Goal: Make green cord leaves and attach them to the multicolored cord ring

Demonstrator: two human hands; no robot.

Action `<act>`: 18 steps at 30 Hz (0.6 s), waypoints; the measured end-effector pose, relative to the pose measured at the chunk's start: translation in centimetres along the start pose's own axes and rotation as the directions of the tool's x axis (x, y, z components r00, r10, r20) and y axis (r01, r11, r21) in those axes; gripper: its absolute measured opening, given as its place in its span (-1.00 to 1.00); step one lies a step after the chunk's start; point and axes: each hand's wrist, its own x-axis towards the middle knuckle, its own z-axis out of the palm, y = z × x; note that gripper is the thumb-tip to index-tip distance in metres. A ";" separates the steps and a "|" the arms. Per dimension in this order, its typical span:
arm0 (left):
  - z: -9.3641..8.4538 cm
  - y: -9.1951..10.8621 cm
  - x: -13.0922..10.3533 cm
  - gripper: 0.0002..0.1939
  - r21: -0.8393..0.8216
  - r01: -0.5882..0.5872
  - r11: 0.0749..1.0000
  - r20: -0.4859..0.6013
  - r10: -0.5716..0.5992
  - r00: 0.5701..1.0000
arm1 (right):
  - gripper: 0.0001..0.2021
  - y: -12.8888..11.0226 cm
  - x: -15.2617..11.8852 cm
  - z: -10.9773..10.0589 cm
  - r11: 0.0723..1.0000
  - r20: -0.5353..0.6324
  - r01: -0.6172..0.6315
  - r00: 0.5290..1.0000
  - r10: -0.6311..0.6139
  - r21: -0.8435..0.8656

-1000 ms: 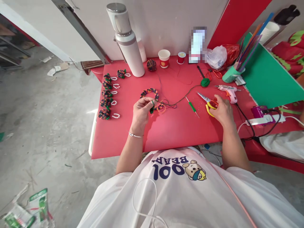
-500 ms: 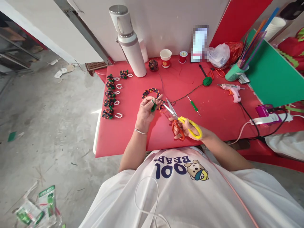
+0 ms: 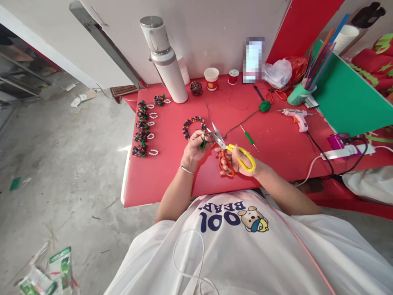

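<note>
Small dark-green yarn piece [image 3: 203,144]: probably light, limp; from here I'd pinch its edge. Left hand [image 3: 194,148] pinches it; right hand [image 3: 237,164] grips red-and-yellow-handled metal scissors [image 3: 221,144].

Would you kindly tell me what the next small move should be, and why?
I would probably close the scissors on the strand: the right hand holds them with blades parted, close beside the left hand, which pinches green yarn, and the strand runs from there to the green ball. Whether it lies between the blades is hard to tell.
</note>
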 end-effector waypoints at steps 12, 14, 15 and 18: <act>0.6 -0.4 -0.4 -0.51 0.126 0.009 0.992 0.084 -0.019 0.996 | -0.32 -1.3 -0.5 0.8 0.998 -0.029 -0.026 0.999 0.028 0.057; 0.6 -0.6 -0.4 -0.49 0.148 -0.024 0.989 0.135 0.003 0.991 | -0.32 -1.6 -0.5 1.1 0.994 -0.030 -0.049 0.998 0.052 0.093; 0.6 -0.7 -0.5 -0.48 0.156 -0.040 0.987 0.156 0.015 0.988 | -0.31 -1.8 -0.5 1.3 0.992 -0.029 -0.056 0.998 0.060 0.111; 0.6 -0.8 -0.5 -0.48 0.181 -0.059 0.982 0.168 0.028 0.985 | -0.29 -2.1 -0.6 1.7 0.986 -0.013 -0.067 0.998 0.069 0.155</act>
